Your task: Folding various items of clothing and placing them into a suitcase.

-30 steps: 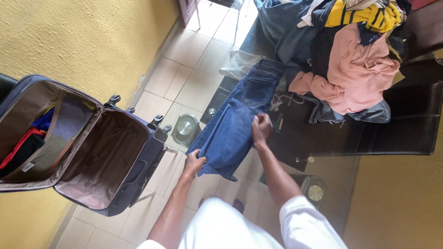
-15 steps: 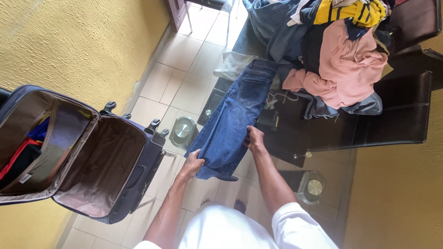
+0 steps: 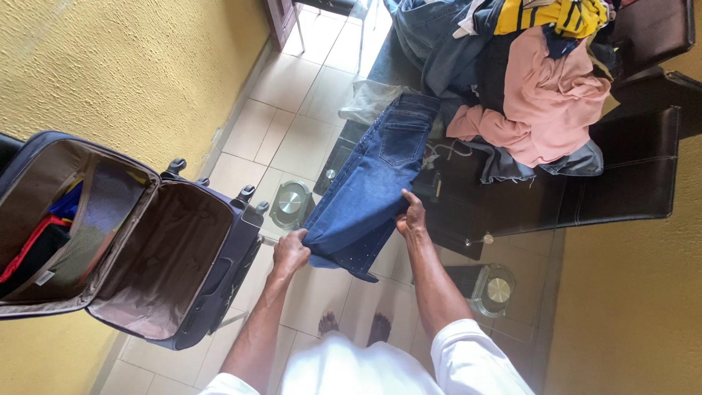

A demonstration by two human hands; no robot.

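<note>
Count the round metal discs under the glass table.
2: one disc sits beside the open suitcase's wheels, left of the jeans; the other right of the right forearm. More may be hidden.

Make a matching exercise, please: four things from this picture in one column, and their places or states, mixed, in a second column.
1. blue jeans
2. suitcase
3. pink garment
4. yellow wall

a. lies open beside the wall
b. on top of the pile of clothes
c. behind the suitcase
d. held at the lower end by left hand and right hand

Pairs: 1-d, 2-a, 3-b, 4-c
</note>
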